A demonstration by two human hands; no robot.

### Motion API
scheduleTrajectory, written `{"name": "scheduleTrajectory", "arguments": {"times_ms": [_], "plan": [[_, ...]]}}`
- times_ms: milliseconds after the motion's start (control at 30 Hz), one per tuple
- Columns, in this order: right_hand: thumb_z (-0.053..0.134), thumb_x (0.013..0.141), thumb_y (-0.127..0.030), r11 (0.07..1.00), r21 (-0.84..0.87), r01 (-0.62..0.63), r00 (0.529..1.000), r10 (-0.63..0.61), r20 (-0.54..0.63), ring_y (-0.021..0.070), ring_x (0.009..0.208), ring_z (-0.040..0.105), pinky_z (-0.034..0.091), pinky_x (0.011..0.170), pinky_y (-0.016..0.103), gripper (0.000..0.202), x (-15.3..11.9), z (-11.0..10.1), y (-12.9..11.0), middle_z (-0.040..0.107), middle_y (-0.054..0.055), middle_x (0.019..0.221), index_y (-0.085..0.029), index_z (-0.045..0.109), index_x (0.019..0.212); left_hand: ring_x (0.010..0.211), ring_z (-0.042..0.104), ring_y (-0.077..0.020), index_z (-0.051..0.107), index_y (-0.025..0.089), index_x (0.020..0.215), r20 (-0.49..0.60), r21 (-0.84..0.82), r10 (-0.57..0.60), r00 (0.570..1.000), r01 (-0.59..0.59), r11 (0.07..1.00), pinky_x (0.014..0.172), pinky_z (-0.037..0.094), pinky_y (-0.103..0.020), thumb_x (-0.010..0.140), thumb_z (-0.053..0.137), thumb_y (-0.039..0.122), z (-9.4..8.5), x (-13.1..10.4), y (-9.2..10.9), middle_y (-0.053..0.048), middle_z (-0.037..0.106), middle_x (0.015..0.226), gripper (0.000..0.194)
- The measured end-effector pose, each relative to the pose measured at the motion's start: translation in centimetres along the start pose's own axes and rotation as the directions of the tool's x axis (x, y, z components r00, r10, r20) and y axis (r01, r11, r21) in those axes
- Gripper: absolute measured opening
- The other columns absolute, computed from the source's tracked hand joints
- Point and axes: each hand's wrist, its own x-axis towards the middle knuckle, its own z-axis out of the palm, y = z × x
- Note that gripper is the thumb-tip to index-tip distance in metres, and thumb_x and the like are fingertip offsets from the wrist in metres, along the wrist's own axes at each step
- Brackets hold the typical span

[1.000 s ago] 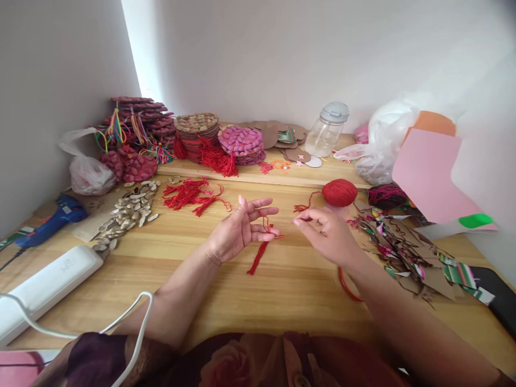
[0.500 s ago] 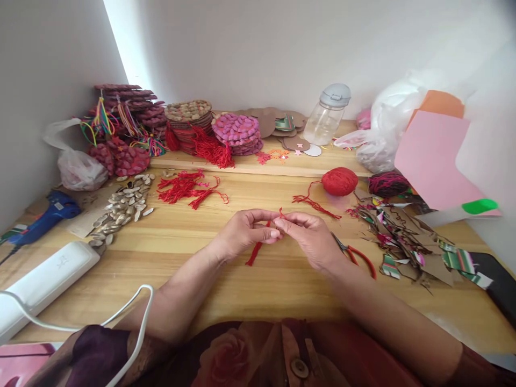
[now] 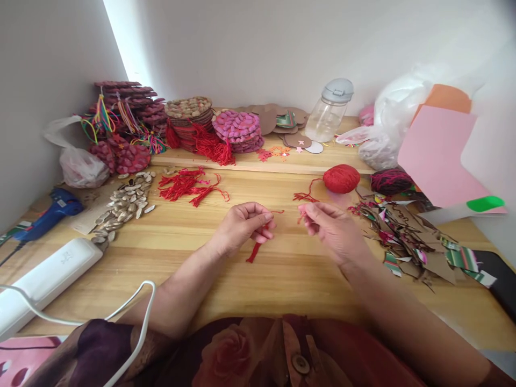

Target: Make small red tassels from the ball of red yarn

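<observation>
My left hand [image 3: 246, 226] is closed in a pinch on a small red tassel [image 3: 255, 251]. The tassel's strands hang below the fingers, and a thin loose end of yarn sticks out to the right above the thumb. Across a gap, my right hand [image 3: 332, 228] is also pinched, with a short bit of red yarn [image 3: 299, 219] at its fingertips. Behind the right hand lies a ball of red yarn [image 3: 342, 178] with a trailing strand. Several finished red tassels [image 3: 187, 185] lie in a pile beyond my left hand.
Pistachio-like shells [image 3: 124, 207], a blue glue gun [image 3: 50, 212] and a white power strip [image 3: 52, 279] with its cable are at left. Cardboard scraps [image 3: 419, 247] cover the right. Stacked round coasters [image 3: 237, 129] and a clear bottle [image 3: 326, 115] stand on the back ledge.
My hands have come apart; the right moved to the right and now covers the orange-handled scissors. My left hand stays near its place with the tassel.
</observation>
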Motion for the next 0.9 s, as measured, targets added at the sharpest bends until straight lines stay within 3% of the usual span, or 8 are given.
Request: {"name": "scheduleTrajectory", "arguments": {"times_ms": [200,267,367,433,533,633,733,900], "plan": [[0.067,0.080,-0.049,0.899,-0.437,0.015,0.989,0.051,0.140,0.0135,0.057,0.054,0.038,0.049,0.027,0.030,-0.4,-3.5,-2.0,0.068,0.005,0.072,-0.019,0.073,0.079,0.050,0.062,-0.0093,0.058,0.014,0.083,-0.035,0.030,0.051,0.998,-0.050,0.998,0.038,0.039,-0.014,0.076,0.073,0.039,-0.3,0.2,0.0,-0.001,0.067,0.066,0.030],[0.068,0.079,-0.049,0.746,-0.659,0.099,0.986,0.015,0.165,0.0178,0.063,0.059,0.045,0.059,0.032,0.030,-0.1,-3.9,-1.9,0.071,0.007,0.078,-0.020,0.074,0.084,0.049,0.061,-0.0088,0.059,0.014,0.083,-0.029,0.042,0.050,0.998,-0.048,0.998,0.036,0.036,-0.014,0.076,0.073,0.039,-0.3,0.3,0.0,-0.001,0.066,0.065,0.030],[0.069,0.078,-0.043,0.425,-0.865,0.265,0.957,-0.223,0.184,0.0241,0.079,0.063,0.045,0.071,0.037,0.029,0.1,-3.5,-1.5,0.071,0.010,0.099,-0.021,0.075,0.097,0.048,0.060,-0.0087,0.059,0.014,0.083,-0.029,0.071,0.038,0.999,-0.036,0.997,0.036,0.035,-0.014,0.076,0.073,0.039,-0.1,0.2,0.0,-0.001,0.066,0.065,0.029],[0.063,0.083,-0.043,0.358,-0.878,0.318,0.932,-0.286,0.222,0.0232,0.078,0.061,0.043,0.069,0.036,0.027,-0.2,-2.4,-1.4,0.071,0.008,0.093,-0.021,0.075,0.092,0.048,0.060,-0.0088,0.060,0.013,0.084,-0.037,0.110,0.043,0.998,-0.039,0.993,0.036,0.036,-0.015,0.076,0.073,0.038,0.1,0.0,0.0,-0.001,0.065,0.065,0.029],[0.056,0.087,-0.048,0.635,-0.724,0.270,0.948,-0.045,0.314,0.0151,0.058,0.054,0.036,0.055,0.030,0.034,-0.9,-0.2,-0.9,0.065,0.002,0.067,-0.022,0.075,0.078,0.049,0.058,-0.0093,0.063,0.013,0.086,-0.035,0.218,0.100,0.994,-0.090,0.972,0.039,0.039,-0.017,0.077,0.071,0.037,0.7,-0.4,0.2,-0.001,0.065,0.065,0.027],[0.065,0.079,-0.050,0.916,-0.400,0.008,0.960,0.105,0.259,0.0100,0.051,0.046,0.030,0.047,0.026,0.032,-1.3,1.8,0.3,0.062,-0.001,0.065,-0.021,0.075,0.087,0.053,0.057,-0.0093,0.067,0.013,0.085,-0.010,0.382,0.206,0.978,-0.187,0.905,0.047,0.043,-0.019,0.080,0.067,0.033,1.2,-0.9,0.1,-0.002,0.066,0.067,0.020],[0.078,0.067,-0.044,0.981,-0.111,-0.160,0.976,0.174,0.128,0.0069,0.048,0.039,0.023,0.042,0.023,0.034,-1.2,2.8,1.4,0.063,-0.001,0.068,-0.020,0.075,0.091,0.055,0.057,-0.0094,0.071,0.015,0.084,0.032,0.498,0.278,0.960,-0.256,0.828,0.053,0.045,-0.020,0.083,0.063,0.031,1.5,-1.2,0.0,-0.002,0.067,0.068,0.019],[0.080,0.065,-0.041,0.984,0.065,-0.165,0.985,0.161,0.060,0.0080,0.055,0.046,0.029,0.043,0.022,0.029,-0.6,2.3,1.8,0.067,0.002,0.078,-0.020,0.076,0.085,0.055,0.058,-0.0103,0.073,0.016,0.096,0.031,0.500,0.273,0.962,-0.251,0.829,0.055,0.044,-0.021,0.081,0.067,0.034,1.2,-1.0,-0.2,-0.001,0.068,0.069,0.024]]}}
